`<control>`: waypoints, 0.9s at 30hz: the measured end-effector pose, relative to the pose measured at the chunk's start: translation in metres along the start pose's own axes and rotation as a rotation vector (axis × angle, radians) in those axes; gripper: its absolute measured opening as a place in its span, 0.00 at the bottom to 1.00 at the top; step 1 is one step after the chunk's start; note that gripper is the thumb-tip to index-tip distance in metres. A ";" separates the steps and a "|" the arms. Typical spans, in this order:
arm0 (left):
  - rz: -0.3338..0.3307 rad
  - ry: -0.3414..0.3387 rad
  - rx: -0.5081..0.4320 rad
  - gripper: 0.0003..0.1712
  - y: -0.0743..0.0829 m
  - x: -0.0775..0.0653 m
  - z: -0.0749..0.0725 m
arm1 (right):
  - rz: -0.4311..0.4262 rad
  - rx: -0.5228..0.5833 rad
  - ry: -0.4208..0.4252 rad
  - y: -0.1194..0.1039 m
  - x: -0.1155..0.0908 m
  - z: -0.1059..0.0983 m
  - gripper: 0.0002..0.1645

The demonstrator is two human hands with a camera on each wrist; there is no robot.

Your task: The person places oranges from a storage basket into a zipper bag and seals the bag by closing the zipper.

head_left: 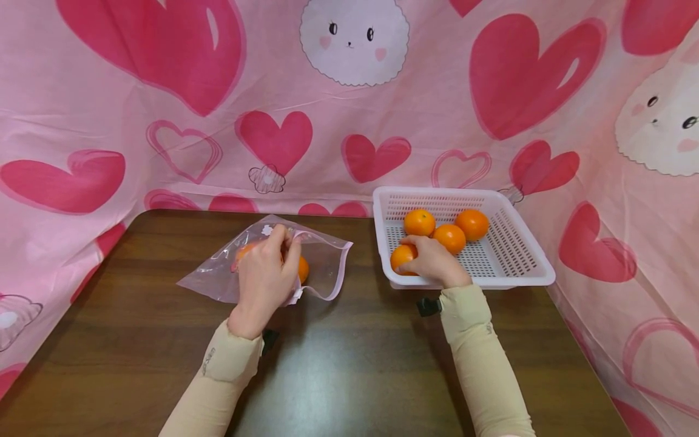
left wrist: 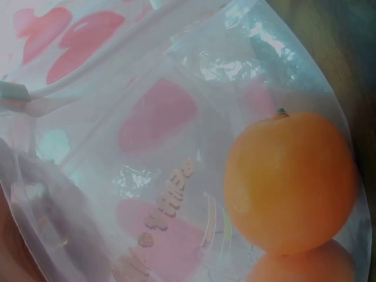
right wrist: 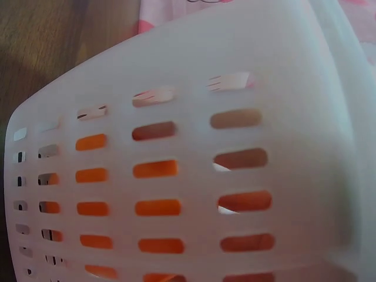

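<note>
My left hand (head_left: 266,267) pinches the upper edge of a clear zip bag (head_left: 210,280) with a pink rim, lying on the table's left half. Inside the bag are oranges (head_left: 303,269); the left wrist view shows one orange (left wrist: 291,182) through the plastic, with part of another below it. My right hand (head_left: 434,261) reaches into a white plastic basket (head_left: 469,281) and grips an orange (head_left: 401,257) in its near left corner. Three other oranges (head_left: 449,239) lie behind and beside that hand. In the right wrist view the slotted basket wall (right wrist: 194,135) hides most of the hand.
The brown wooden table (head_left: 327,370) runs up to a pink heart-patterned cloth (head_left: 327,121) at the back and sides. The basket stands at the back right, its raised rim around the fruit. Bare tabletop lies between bag and basket.
</note>
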State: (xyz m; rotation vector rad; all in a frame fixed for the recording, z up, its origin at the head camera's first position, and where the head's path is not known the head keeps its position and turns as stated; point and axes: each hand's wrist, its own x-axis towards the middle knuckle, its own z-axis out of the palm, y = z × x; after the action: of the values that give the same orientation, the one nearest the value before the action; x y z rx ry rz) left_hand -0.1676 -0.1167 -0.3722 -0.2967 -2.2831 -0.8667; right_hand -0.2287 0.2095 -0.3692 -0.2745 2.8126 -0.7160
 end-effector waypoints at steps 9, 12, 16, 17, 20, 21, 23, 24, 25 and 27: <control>0.005 0.012 0.001 0.12 0.000 0.001 -0.001 | 0.007 0.024 0.049 -0.002 -0.002 -0.002 0.44; 0.006 0.013 0.001 0.12 0.000 0.001 -0.001 | 0.006 0.032 0.064 -0.003 -0.002 -0.003 0.44; 0.007 0.015 0.006 0.12 0.000 0.001 -0.001 | 0.003 0.043 0.084 -0.005 -0.003 -0.004 0.44; 0.007 0.016 0.009 0.12 0.000 0.001 -0.001 | 0.002 0.046 0.088 -0.005 -0.004 -0.004 0.44; 0.005 0.017 0.011 0.12 0.001 0.001 -0.001 | 0.004 0.053 0.102 -0.006 -0.005 -0.005 0.44; 0.003 0.016 0.011 0.12 0.000 0.001 -0.001 | 0.004 0.054 0.106 -0.006 -0.005 -0.005 0.44; -0.001 0.014 0.010 0.12 0.001 0.000 -0.001 | 0.002 0.057 0.113 -0.007 -0.005 -0.006 0.44; -0.003 0.014 0.010 0.12 0.001 0.000 -0.001 | 0.000 0.059 0.118 -0.007 -0.005 -0.006 0.44; -0.005 0.014 0.011 0.12 0.000 0.000 -0.001 | -0.003 0.061 0.123 -0.007 -0.005 -0.006 0.45; -0.009 0.013 0.011 0.12 0.000 0.000 -0.001 | -0.006 0.069 0.133 -0.008 -0.005 -0.007 0.45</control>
State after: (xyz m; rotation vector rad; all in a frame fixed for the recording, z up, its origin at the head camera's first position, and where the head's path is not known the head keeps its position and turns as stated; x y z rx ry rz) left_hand -0.1668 -0.1174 -0.3712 -0.2750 -2.2778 -0.8574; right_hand -0.2243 0.2067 -0.3584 -0.2311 2.9053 -0.8613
